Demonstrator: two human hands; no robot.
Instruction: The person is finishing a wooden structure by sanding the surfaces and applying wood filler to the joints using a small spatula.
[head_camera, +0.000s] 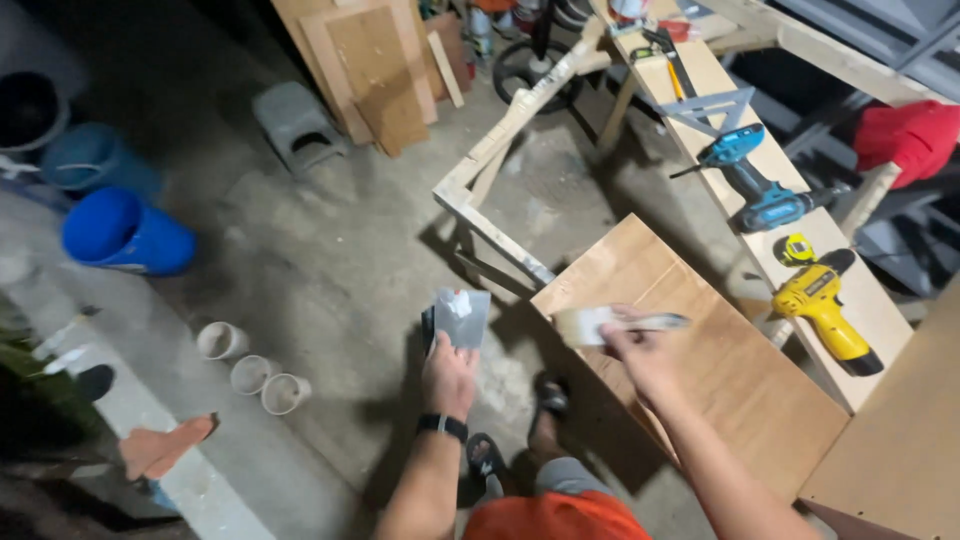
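Concrete floor (330, 270) workshop, left hand (448, 375) closed on a putty knife (461, 318) with a filler blob face-up so it stays put, right hand (640, 350) gripping a tape roll (583, 325) over the plywood (700, 350).

Open concrete floor (330, 270) lies ahead of my left hand (447, 375). The plywood sheet (700, 350) sits under my right hand (640, 350); beyond it, the yellow drill (825, 310), blue drill (755, 190) and tape measure (795, 249) crowd the plank (880, 310).
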